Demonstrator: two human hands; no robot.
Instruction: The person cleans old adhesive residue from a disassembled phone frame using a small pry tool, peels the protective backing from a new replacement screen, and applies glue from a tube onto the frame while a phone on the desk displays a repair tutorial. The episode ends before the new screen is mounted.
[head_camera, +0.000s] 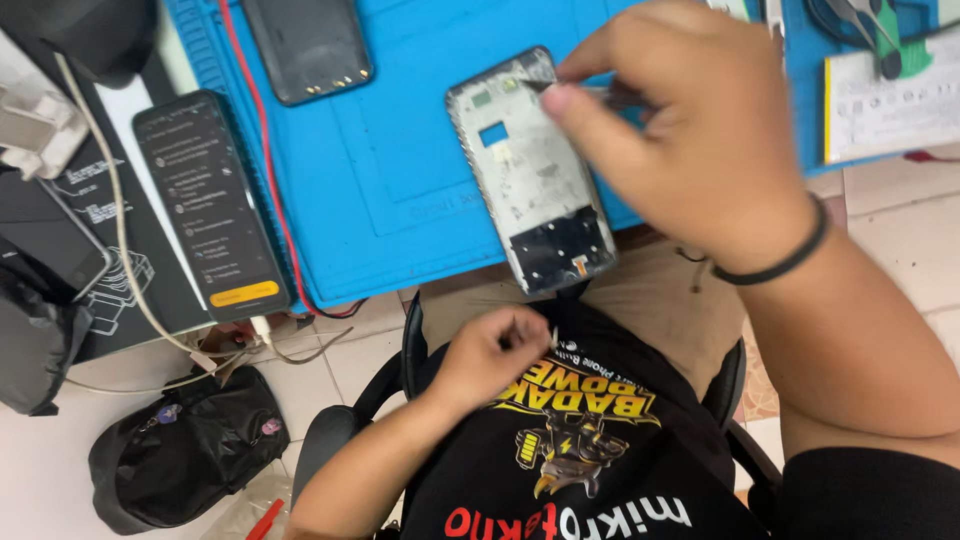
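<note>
While my left hand (495, 350) pinches a tiny part, right hand (680, 130) fingers close on tweezers (590, 93) over the phone frame (530, 170), steadied on the blue mat (390, 150).

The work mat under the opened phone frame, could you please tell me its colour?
Bright blue work mat, clearest in the head view.

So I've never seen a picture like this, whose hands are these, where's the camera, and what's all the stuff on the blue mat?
The camera sits on a person's head, looking down at their own two bare hands. No machine is involved. The right hand holds a thin tool against the top of an opened phone frame, which lies on a blue work mat. The left hand, near the lap, pinches something small; I cannot tell what. A dark back cover lies on the mat, and a lit phone rests beside it.
</note>
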